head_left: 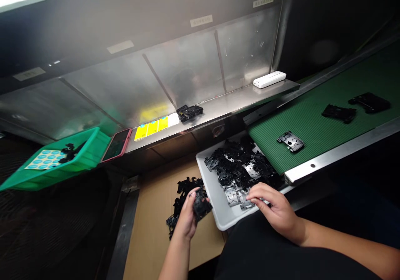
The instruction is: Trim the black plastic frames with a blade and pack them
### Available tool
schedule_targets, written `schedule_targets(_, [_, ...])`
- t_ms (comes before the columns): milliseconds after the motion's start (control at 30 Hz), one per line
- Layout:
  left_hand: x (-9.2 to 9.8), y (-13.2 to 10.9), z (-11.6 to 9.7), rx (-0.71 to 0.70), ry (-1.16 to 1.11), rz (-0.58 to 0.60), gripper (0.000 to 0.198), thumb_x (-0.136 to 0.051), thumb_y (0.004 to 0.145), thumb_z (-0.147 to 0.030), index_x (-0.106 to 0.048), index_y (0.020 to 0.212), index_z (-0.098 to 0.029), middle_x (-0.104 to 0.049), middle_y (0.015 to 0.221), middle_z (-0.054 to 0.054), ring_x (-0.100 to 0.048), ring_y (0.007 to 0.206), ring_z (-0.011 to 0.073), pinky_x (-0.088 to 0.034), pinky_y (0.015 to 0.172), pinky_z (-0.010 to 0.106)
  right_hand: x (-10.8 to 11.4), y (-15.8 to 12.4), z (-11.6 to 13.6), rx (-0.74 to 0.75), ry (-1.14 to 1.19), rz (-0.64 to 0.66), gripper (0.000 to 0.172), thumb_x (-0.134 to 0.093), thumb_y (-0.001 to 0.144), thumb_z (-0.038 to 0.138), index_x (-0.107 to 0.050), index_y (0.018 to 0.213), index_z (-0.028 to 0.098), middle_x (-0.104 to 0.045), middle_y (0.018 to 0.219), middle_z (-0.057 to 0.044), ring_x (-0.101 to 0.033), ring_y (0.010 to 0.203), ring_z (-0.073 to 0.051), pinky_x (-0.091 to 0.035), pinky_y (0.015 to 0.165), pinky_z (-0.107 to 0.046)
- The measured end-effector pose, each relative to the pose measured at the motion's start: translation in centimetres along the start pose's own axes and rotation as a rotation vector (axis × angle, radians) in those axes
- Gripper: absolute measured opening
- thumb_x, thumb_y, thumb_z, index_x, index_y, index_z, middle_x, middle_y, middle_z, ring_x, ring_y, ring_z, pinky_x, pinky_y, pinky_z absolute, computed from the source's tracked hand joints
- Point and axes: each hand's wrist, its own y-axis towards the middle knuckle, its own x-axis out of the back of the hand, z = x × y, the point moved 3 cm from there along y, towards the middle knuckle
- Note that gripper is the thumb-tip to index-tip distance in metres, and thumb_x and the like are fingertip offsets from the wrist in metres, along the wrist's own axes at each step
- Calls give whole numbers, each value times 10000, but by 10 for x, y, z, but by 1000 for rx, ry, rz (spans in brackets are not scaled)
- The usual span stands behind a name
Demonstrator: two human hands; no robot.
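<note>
My left hand (188,215) is closed round a black plastic part (201,205), held between the tray and a pile of similar black parts (187,185) on the cardboard. My right hand (275,211) is over the near edge of the white tray (222,223), thumb and fingers drawn together. Its fingertips are right by a silvery metal plate (244,199); whether they grip it or something small, I cannot tell. Black parts (231,163) and several metal plates fill the tray in a heap.
A green conveyor belt (312,105) at the right carries a metal plate (291,141) and black parts (339,113). Along the steel ledge (225,108) lie a white device (269,80), a black part (189,113), yellow labels (152,128) and a phone (117,145). A green bin (93,151) stands left.
</note>
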Motion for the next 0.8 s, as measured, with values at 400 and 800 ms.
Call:
schedule_targets(400, [67, 99, -25, -316, 916, -476, 433, -641, 864, -365, -559, 1251, -189, -451, 1455, 172, -273, 1449, 404, -181, 1163, 669, 18, -7, -4, -50, -39, -81, 201, -559, 984, 137, -725, 1043, 235, -695, 962, -85, -675, 917, -223, -573, 826, -351])
schedule_targets(800, [-85, 167, -4, -675, 1251, -41, 377, -627, 932, -374, -606, 1260, -191, -578, 1370, 110, -564, 1242, 281, -476, 1045, 545, 25, -12, -4, -80, -46, -84, 187, -569, 982, 140, -722, 1034, 234, -695, 953, -71, -678, 889, -210, -562, 804, -334])
